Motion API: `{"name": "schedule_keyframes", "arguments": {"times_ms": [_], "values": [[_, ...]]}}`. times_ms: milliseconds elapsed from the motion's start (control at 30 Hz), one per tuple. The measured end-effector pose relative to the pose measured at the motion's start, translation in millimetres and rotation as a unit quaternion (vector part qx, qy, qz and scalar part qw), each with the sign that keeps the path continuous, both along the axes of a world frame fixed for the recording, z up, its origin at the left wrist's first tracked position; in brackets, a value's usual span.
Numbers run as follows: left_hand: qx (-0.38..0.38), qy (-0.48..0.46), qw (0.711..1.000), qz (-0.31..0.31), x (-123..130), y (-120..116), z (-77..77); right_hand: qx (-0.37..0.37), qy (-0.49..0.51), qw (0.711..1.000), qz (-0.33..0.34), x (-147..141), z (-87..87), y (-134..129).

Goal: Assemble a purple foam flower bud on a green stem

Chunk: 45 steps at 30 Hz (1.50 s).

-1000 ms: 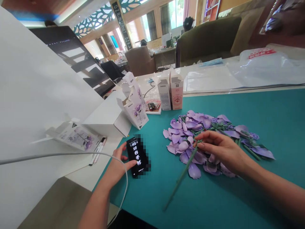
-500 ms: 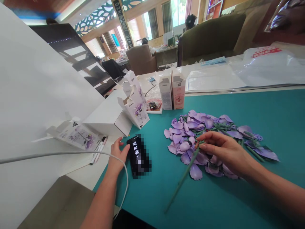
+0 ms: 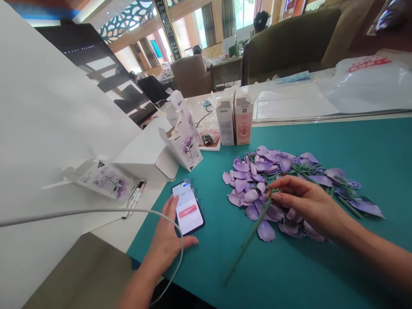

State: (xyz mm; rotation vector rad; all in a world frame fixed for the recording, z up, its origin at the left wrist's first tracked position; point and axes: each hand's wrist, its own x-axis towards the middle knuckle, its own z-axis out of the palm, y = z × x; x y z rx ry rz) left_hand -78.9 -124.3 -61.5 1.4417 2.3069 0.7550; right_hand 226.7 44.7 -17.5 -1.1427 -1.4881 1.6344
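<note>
My right hand [image 3: 296, 197] pinches the top end of a green plastic flower stem [image 3: 246, 245] between thumb and fingers; the stem slants down to the left over the green mat [image 3: 206, 266]. Just behind that hand lies a pile of purple and lilac plastic petals [image 3: 254, 174] mixed with green pieces. A smartphone [image 3: 189, 210] lies on the mat with its screen lit, showing a timer and a pink button. My left hand [image 3: 169, 231] is at the phone's left edge, fingers apart, thumb stretched out below it. A grey cable [image 3: 128, 210] crosses over the left hand.
Opened white flower boxes [image 3: 185, 148] stand by a plain white box [image 3: 144, 154]; another flower box [image 3: 107, 180] lies at left beside some pens [image 3: 135, 199]. Grey and pink boxes [image 3: 243, 120] stand behind the petals. A plastic bag [image 3: 367, 86] lies at the back right.
The phone's screen has gone from dark to a bright timer page. My left hand has shifted right and turned, its thumb now below the phone. The right hand still holds the stem.
</note>
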Motion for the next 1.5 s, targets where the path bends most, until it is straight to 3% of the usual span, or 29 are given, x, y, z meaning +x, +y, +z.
{"name": "schedule_keyframes", "arguments": {"times_ms": [167,333,567,833,1067,1500], "values": [[-0.002,0.038,0.999,-0.013,-3.7,-4.0,-8.1,-0.009,0.016,1.0,0.0,1.3,-4.5,-0.3],[-0.009,0.041,0.999,-0.012,-17.1,-5.7,-6.6,-0.019,0.027,0.999,0.005,2.0,-7.6,-0.6],[0.038,0.158,0.982,-0.097,-14.5,-7.5,-13.8,-0.017,0.025,1.0,0.005,1.6,-11.1,1.2],[0.055,0.241,0.956,-0.155,-18.1,-7.5,-27.7,-0.029,0.021,0.999,0.01,1.0,-11.1,0.3],[0.072,0.264,0.948,-0.165,-18.4,-6.5,-28.5,-0.032,0.026,0.999,0.005,-1.2,-4.1,-0.9],[0.1,0.198,0.97,-0.099,-29.6,-1.6,-30.2,-0.037,0.029,0.999,0.007,-0.6,-7.2,-1.2]]}}
